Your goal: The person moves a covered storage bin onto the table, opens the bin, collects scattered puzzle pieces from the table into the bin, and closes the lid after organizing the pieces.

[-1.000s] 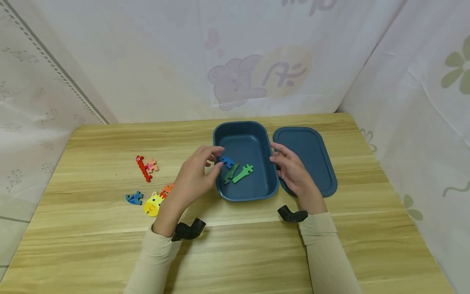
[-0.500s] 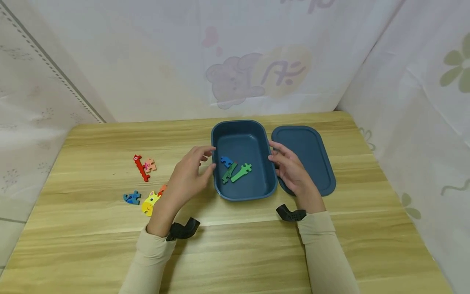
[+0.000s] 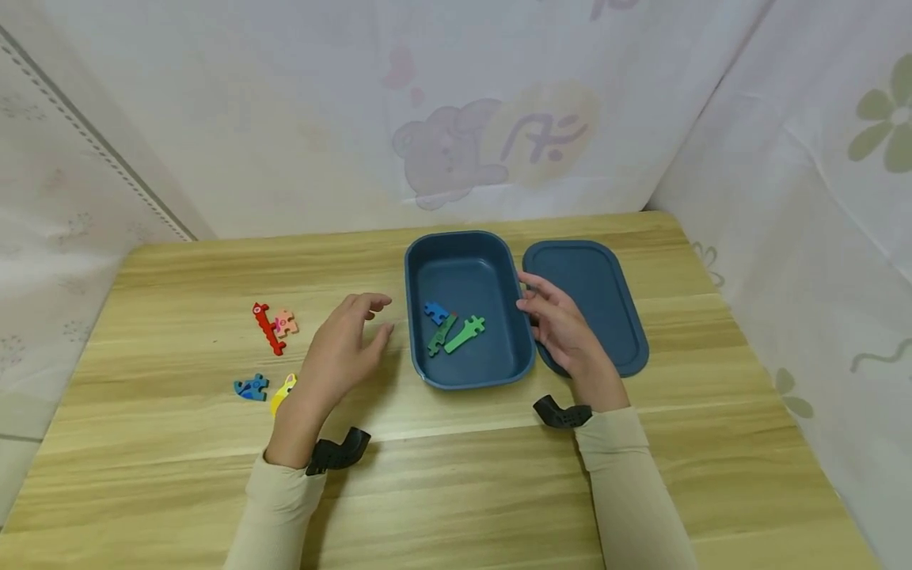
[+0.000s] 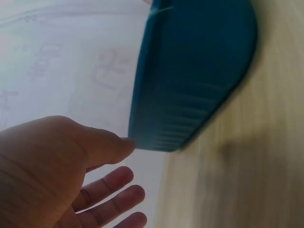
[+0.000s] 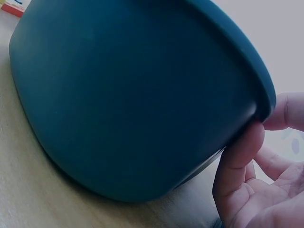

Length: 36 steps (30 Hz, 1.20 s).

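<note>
A dark blue box stands open on the wooden table, and in it lie a blue puzzle piece, a dark green piece and a light green piece. My left hand hovers just left of the box with its fingers spread and relaxed, holding nothing. In the left wrist view the left hand is apart from the box. My right hand rests its fingertips against the box's right wall. The right wrist view shows its thumb touching the box under the rim.
The box's lid lies flat to the right of it, partly under my right hand. At the table's left lie a red piece, a pink piece, a blue piece and a yellow piece. Curtains close in behind and at both sides.
My left hand has drawn back to the left, away from the box's left rim, and now covers more of the yellow piece. The right hand has stayed at the right wall.
</note>
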{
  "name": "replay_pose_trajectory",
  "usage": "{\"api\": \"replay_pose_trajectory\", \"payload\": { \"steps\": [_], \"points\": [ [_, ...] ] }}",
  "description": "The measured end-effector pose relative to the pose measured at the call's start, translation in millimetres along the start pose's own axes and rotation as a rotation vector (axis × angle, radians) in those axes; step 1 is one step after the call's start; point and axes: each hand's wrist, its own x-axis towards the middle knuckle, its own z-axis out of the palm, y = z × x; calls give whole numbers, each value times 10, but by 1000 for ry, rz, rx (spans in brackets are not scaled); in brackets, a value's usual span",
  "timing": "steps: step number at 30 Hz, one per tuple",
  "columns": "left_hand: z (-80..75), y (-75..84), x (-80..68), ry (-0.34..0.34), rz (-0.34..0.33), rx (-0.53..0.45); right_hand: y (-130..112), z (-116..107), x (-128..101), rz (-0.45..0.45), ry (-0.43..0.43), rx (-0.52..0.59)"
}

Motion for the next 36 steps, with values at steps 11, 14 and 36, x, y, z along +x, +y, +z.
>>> {"api": "replay_pose_trajectory", "payload": {
  "steps": [11,14,36],
  "points": [
    [31,-115,-148,8,5,28,-39,-158,-78,10,17,-23],
    [-11,-169,-217,-12,-10,57,-21,-127,-56,3,11,-19],
    [-355,-285,-411,-196,-74,169,59,11,29,-22,0,4]
  ]
}}
